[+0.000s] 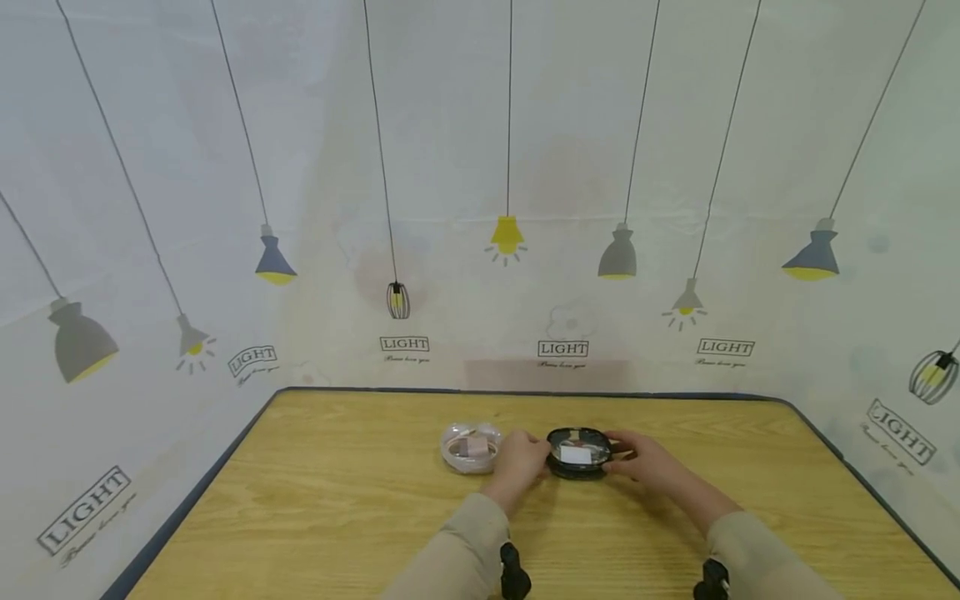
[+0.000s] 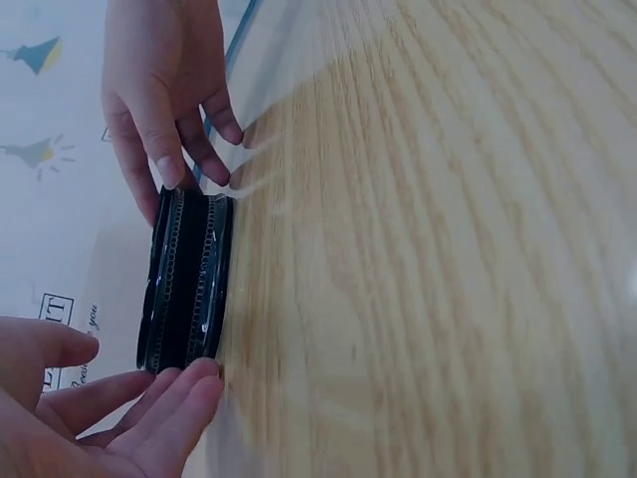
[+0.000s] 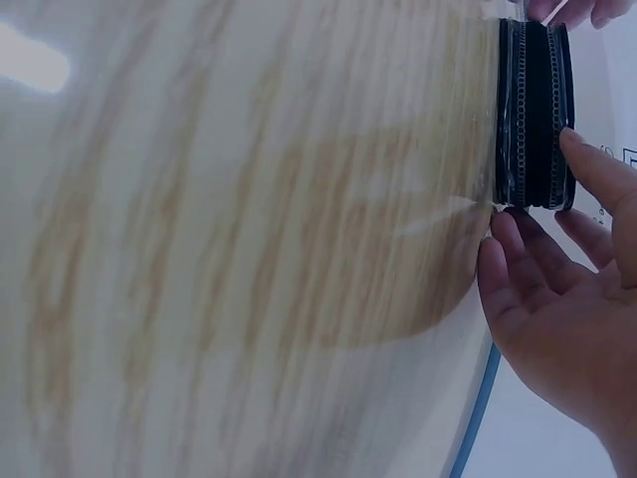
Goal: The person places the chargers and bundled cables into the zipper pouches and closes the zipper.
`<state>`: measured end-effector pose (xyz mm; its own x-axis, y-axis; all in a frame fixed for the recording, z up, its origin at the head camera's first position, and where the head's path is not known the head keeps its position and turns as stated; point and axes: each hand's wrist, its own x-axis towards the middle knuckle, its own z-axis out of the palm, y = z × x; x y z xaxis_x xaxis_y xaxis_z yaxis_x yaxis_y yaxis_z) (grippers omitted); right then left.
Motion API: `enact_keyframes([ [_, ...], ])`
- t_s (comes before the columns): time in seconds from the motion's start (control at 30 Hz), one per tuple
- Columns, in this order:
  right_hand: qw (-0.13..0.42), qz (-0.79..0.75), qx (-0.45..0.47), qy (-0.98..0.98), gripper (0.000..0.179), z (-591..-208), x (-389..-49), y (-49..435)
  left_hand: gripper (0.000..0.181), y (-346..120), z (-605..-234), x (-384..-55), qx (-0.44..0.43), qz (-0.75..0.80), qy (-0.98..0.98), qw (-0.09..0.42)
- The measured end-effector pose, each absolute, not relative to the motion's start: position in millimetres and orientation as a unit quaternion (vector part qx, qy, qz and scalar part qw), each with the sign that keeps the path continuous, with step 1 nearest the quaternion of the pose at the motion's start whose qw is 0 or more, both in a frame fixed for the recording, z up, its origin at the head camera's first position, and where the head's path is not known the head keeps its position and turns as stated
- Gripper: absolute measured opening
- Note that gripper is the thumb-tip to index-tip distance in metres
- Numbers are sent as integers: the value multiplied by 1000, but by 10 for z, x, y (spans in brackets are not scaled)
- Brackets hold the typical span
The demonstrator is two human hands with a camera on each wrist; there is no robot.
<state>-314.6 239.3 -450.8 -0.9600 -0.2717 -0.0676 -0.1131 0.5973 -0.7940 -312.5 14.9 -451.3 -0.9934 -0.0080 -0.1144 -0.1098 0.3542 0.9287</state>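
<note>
A black round spool-like case point(image 1: 576, 468) lies flat on the table, with a see-through top and a white label. Its side in the left wrist view shows a dark band point(image 2: 187, 284) between two rims. My left hand point(image 1: 521, 460) touches its left side with extended fingers, the thumb standing apart from it. At the opposite side, my right hand point(image 1: 645, 460) has its thumb against the rim and its other fingers spread loosely by the edge and table. Just left of my left hand sits a clear plastic case point(image 1: 452, 457) with a pale coil and a pinkish label inside.
The wood-grain table point(image 1: 322, 500) has a dark blue edge point(image 1: 225, 467). Behind and at both sides rises a pale sheet point(image 1: 450, 167) printed with hanging lamps and the word LIGHT. Dark devices point(image 1: 514, 571) are strapped at both wrists.
</note>
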Motion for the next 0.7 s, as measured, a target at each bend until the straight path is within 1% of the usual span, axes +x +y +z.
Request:
enact_keyframes([
  [0.23, 97, -427, -115, 892, 61, -4456, -3100, 2444, 17, 40, -4452, -3051, -22, 607, 789, 86],
  [0.3, 97, -425, -117, 893, 60, -4433, -3079, 2459, 19, 5, -4429, -3031, -12, 610, 786, 98],
  [0.43, 96, -416, -125, 895, 59, -4390, -3046, 2475, 28, -81, -4396, -3005, 16, 582, 805, 116],
  [0.53, 96, -407, -130, 899, 58, -4362, -3025, 2481, 31, -150, -4363, -2984, 37, 548, 826, 124],
  [0.7, 103, -410, -142, 895, 61, -4290, -2930, 2477, 25, -248, -4291, -2932, 46, 520, 845, 117],
])
